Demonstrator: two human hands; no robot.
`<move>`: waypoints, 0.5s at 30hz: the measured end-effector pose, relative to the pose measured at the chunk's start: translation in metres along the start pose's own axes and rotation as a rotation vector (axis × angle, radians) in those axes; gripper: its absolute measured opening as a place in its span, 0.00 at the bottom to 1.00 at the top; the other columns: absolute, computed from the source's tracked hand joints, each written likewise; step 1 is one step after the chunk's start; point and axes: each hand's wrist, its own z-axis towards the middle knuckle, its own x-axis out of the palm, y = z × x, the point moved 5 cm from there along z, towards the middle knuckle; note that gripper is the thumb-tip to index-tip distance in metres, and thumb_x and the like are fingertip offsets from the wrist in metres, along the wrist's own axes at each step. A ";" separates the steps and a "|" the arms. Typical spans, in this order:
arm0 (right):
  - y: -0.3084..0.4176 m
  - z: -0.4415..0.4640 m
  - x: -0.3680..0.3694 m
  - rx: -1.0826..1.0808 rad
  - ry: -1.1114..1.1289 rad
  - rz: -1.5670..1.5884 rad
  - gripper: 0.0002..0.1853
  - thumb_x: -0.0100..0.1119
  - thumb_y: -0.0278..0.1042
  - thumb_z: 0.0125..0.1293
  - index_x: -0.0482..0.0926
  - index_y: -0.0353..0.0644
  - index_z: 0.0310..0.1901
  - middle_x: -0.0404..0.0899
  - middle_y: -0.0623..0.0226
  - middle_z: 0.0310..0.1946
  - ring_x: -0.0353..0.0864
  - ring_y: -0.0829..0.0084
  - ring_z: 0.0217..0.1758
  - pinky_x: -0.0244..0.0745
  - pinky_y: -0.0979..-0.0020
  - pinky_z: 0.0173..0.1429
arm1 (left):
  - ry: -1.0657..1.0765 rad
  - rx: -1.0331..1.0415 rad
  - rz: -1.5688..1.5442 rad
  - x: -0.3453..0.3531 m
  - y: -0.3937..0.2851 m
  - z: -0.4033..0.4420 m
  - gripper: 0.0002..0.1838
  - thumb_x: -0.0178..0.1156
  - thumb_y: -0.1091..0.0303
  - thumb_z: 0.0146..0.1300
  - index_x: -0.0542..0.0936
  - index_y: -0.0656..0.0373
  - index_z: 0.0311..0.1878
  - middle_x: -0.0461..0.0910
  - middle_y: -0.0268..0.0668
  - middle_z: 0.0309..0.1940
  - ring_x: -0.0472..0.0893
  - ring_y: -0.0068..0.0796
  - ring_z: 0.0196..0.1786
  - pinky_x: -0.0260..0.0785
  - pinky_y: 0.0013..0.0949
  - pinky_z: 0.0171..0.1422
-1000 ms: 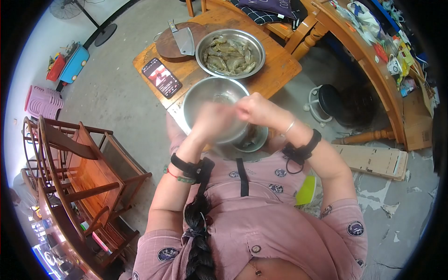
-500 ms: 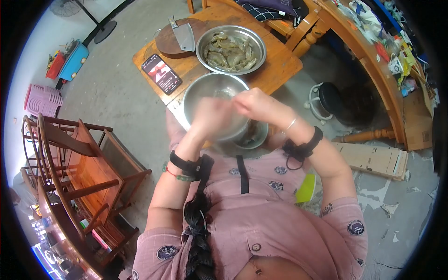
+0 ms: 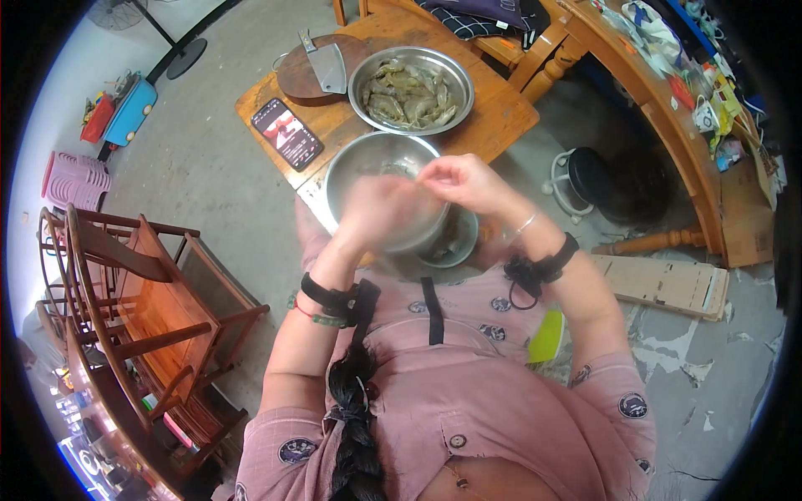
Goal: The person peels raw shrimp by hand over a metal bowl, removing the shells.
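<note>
Metal basin [image 3: 464, 96] holds shrimp [image 3: 407, 96]; left hand [image 3: 386, 210] and right hand [image 3: 469, 184] above nearer bowl [image 3: 341, 185], grips unclear.

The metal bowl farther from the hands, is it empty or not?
Not empty: the farther bowl holds many shrimp, visible inside its rim.

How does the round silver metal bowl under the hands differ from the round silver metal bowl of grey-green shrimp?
The shrimp bowl holds many grey-green shrimp; the near bowl shows bare metal inside. The near bowl lies closer to the camera, the shrimp bowl farther. The left hand and right hand partly hide the near bowl, but neither covers the shrimp bowl. Both are round silver metal.
</note>
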 end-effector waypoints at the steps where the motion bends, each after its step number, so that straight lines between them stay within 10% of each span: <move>1: 0.002 -0.001 0.000 0.000 0.000 0.000 0.07 0.54 0.25 0.70 0.79 0.33 0.45 0.82 0.68 0.37 0.85 0.74 0.37 0.80 0.76 0.37 | 0.000 0.000 0.000 0.000 0.001 0.000 0.09 0.57 0.69 0.70 0.82 0.65 0.42 0.75 0.26 0.21 0.72 0.13 0.22 0.59 0.18 0.23; 10: -0.020 -0.006 0.002 0.204 -0.117 0.621 0.10 0.56 0.27 0.70 0.76 0.31 0.49 0.82 0.60 0.40 0.85 0.70 0.42 0.85 0.74 0.45 | -0.126 0.174 -0.033 0.007 -0.002 -0.001 0.09 0.57 0.71 0.70 0.82 0.66 0.45 0.75 0.26 0.21 0.74 0.13 0.24 0.62 0.19 0.25; 15: -0.040 -0.004 0.009 0.181 -0.104 1.057 0.11 0.54 0.28 0.71 0.76 0.31 0.50 0.82 0.60 0.42 0.85 0.72 0.42 0.85 0.78 0.46 | -0.493 0.698 0.618 0.017 -0.043 -0.026 0.07 0.62 0.77 0.62 0.82 0.65 0.43 0.77 0.38 0.21 0.78 0.30 0.23 0.69 0.31 0.29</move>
